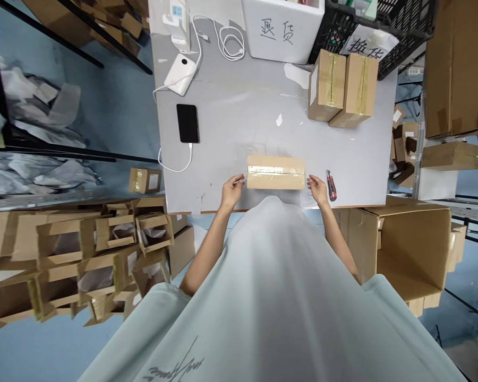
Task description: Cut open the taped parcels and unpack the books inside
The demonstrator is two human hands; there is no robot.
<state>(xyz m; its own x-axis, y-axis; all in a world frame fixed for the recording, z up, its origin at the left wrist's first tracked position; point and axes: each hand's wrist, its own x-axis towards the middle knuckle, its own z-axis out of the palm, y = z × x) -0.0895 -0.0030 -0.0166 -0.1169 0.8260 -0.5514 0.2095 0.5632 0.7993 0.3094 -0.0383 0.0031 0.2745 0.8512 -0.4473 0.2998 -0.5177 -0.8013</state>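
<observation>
A taped cardboard box point(276, 181) lies lengthwise near the front edge of the table. Just beyond its left end is my left hand point(232, 190), fingers loosely bent and apart, holding nothing. My right hand point(317, 189) is at the other end, its fingers also slightly spread with nothing in them. Narrow gaps show between the box and both hands. To the right of my right hand lies a red and black utility knife point(331, 185).
Two taped boxes point(327, 87) point(356, 93) stand at the table's back right, before a black crate point(408, 24) and white bin point(284, 32). A phone point(188, 123), cables and a white power bank point(180, 74) lie left. An open carton point(414, 249) stands right of my body.
</observation>
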